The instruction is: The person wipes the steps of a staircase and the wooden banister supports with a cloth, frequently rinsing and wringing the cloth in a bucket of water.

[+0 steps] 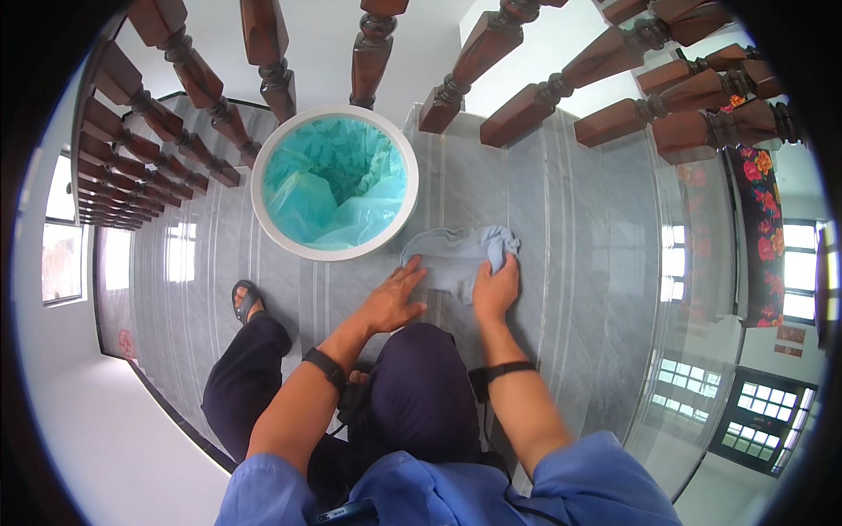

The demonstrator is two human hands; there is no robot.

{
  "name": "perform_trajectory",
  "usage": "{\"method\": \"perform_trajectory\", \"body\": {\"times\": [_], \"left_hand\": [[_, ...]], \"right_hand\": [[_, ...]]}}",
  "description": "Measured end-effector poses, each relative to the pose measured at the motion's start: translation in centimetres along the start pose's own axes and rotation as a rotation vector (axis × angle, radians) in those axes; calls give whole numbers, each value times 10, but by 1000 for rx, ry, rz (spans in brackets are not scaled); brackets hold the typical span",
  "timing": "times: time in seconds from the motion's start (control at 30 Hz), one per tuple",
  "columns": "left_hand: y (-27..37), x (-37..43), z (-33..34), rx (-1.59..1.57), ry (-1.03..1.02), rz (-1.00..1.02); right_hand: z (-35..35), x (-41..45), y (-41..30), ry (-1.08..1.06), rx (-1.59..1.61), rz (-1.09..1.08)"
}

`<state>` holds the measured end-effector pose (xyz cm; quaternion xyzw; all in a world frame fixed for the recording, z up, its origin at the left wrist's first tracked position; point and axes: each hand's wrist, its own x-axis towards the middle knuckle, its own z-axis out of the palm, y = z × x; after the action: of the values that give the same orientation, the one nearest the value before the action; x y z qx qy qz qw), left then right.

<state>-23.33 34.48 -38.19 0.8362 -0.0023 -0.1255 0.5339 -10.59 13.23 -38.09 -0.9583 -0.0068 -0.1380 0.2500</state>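
Observation:
A pale blue-grey cloth [447, 253] lies bunched on the grey stone stair tread before me. My right hand [496, 286] pinches its right end, with folds gathered between thumb and fingers. At the cloth's lower left edge, my left hand [393, 299] rests its fingertips, thumb apart and palm down. Just beyond my left hand stands a white-rimmed round bin [260, 204]. A crumpled, translucent turquoise plastic liner [302, 204] fills its inside; the bottom of the bin is hidden.
Dark turned wooden balusters [454, 95] line the far side, curving left and right with the stairs. Grey stone steps [592, 263] descend on the right. My bent knee [424, 394] is between my forearms. A sandalled foot [247, 301] stands at left. Floral fabric [763, 230] shows far right.

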Motion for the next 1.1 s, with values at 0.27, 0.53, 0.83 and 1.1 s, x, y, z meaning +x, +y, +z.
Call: {"method": "perform_trajectory", "body": {"times": [0.27,0.53,0.83,1.1], "left_hand": [[1,3,-8,-170,13,-33],[12,6,-15,-160,91,-94],[8,26,-2,-201,114,-52],[7,15,-5,-355,183,-134]], "right_hand": [[25,60,-45,-294,65,-166],[17,77,-50,-123,-140,-228],[41,111,-10,-80,-161,-171],[29,39,-53,-410,217,-286]]}}
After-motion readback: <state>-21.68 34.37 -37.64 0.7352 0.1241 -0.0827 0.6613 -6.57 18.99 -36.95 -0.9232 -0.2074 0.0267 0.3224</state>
